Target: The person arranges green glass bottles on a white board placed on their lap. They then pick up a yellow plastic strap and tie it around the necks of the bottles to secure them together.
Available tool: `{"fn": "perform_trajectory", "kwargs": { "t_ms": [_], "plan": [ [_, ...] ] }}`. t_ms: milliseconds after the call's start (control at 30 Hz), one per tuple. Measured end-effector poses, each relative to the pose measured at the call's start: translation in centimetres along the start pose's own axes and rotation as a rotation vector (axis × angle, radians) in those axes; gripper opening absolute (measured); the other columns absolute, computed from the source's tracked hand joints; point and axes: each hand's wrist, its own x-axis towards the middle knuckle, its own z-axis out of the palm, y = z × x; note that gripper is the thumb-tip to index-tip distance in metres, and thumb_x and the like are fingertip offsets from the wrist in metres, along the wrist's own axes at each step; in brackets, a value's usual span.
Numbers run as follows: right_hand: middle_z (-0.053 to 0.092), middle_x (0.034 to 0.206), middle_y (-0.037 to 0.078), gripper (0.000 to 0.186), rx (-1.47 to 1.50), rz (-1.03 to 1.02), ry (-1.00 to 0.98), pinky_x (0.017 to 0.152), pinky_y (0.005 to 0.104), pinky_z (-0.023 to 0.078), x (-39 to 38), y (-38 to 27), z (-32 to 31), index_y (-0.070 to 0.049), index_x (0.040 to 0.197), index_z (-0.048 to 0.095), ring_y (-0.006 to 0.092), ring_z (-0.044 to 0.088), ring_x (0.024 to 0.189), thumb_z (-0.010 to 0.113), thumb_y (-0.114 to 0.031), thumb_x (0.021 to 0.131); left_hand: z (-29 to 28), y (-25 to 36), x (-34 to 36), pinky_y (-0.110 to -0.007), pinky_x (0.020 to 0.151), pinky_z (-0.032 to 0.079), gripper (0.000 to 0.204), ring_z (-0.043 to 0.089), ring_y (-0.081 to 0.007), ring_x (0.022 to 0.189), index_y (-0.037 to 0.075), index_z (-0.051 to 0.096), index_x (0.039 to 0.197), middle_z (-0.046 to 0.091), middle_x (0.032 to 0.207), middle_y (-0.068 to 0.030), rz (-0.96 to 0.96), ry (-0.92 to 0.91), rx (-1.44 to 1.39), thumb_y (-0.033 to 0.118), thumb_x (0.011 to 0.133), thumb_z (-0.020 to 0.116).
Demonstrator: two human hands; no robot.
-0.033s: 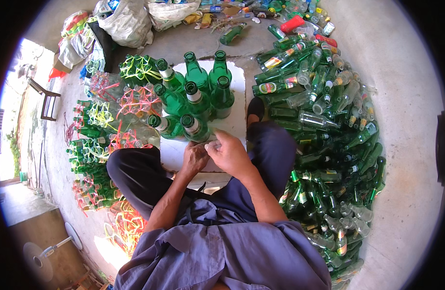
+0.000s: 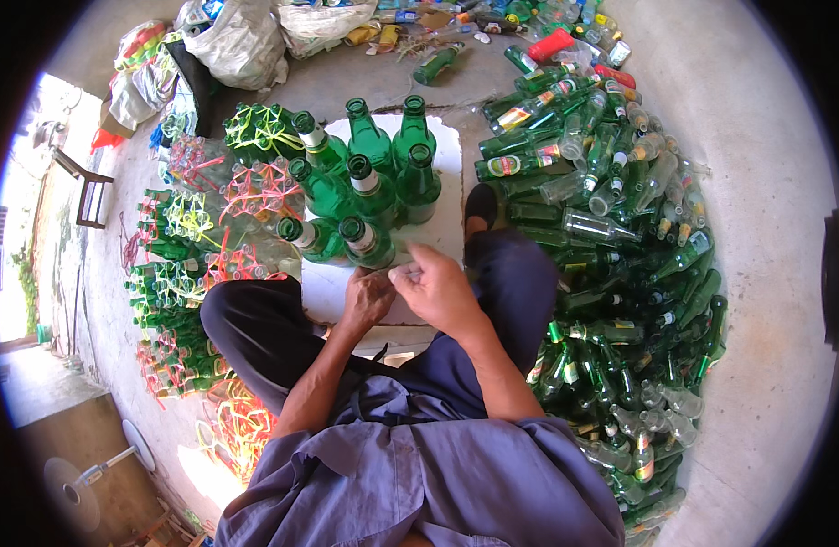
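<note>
Several green glass bottles stand upright in a tight group on a white board (image 2: 447, 232) in front of me. The nearest bottle (image 2: 369, 244) of the group has a silver neck label. Against its near side, low down, is my left hand (image 2: 369, 299), fingers curled closed; whatever they grip is hidden. Just to the right, my right hand (image 2: 435, 290) is closed in a pinch, its fingertips close to the left hand. Something thin may be between them, but it is too small to make out.
A large heap of loose bottles (image 2: 611, 228) lies along my right. On the left stand bottle bundles (image 2: 264, 132) tied with coloured strapping, and a tangle of loose straps (image 2: 237, 428). White sacks (image 2: 237, 46) sit at the back; a fan (image 2: 82, 488) stands at the lower left.
</note>
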Motion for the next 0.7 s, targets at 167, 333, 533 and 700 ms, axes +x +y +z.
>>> {"fn": "perform_trajectory", "kwargs": {
  "t_ms": [167, 333, 533, 700],
  "plan": [
    [0.069, 0.110, 0.020, 0.044, 0.119, -0.068, 0.229, 0.072, 0.0297, 0.057, -0.8, -3.9, -5.3, 0.006, 0.129, 0.056, 0.0187, 0.071, 0.085, 0.069, -0.007, 0.089, -1.4, 1.7, 0.0, -0.039, 0.096, 0.050, 0.015, 0.063, -0.0320, 0.106, 0.008, 0.078, 0.086, 0.074, 0.111, -0.0071, 0.023, 0.028, -0.107, 0.009, 0.075, 0.068],
    [0.068, 0.116, 0.015, 0.036, 0.214, 0.024, 0.401, 0.081, 0.0268, 0.054, -0.8, -4.0, -12.2, 0.005, 0.128, 0.058, 0.0127, 0.068, 0.093, 0.065, -0.003, 0.094, -1.3, 1.6, 0.1, -0.039, 0.096, 0.050, 0.018, 0.067, -0.0309, 0.102, 0.007, 0.077, 0.092, 0.073, 0.113, -0.0084, -0.018, -0.021, -0.135, 0.011, 0.077, 0.068],
    [0.073, 0.095, 0.014, 0.035, -0.035, 0.291, 0.380, 0.073, 0.0283, 0.052, 3.1, 8.3, -16.9, 0.009, 0.120, 0.062, 0.0148, 0.068, 0.080, 0.062, -0.011, 0.092, -0.8, 1.9, 0.3, -0.040, 0.088, 0.054, 0.012, 0.070, -0.0325, 0.091, 0.005, 0.076, 0.084, 0.074, 0.107, -0.0089, 0.008, 0.053, -0.139, 0.008, 0.075, 0.069],
    [0.070, 0.085, 0.025, 0.037, -0.338, 0.436, 0.154, 0.074, 0.0374, 0.053, 5.4, 19.0, -15.8, 0.005, 0.107, 0.069, 0.0313, 0.070, 0.076, 0.064, -0.023, 0.084, -1.0, 2.3, -0.1, -0.037, 0.087, 0.055, 0.014, 0.071, -0.0273, 0.096, 0.005, 0.077, 0.089, 0.073, 0.112, -0.0093, -0.119, -0.029, -0.139, 0.007, 0.079, 0.068]
  ]
}}
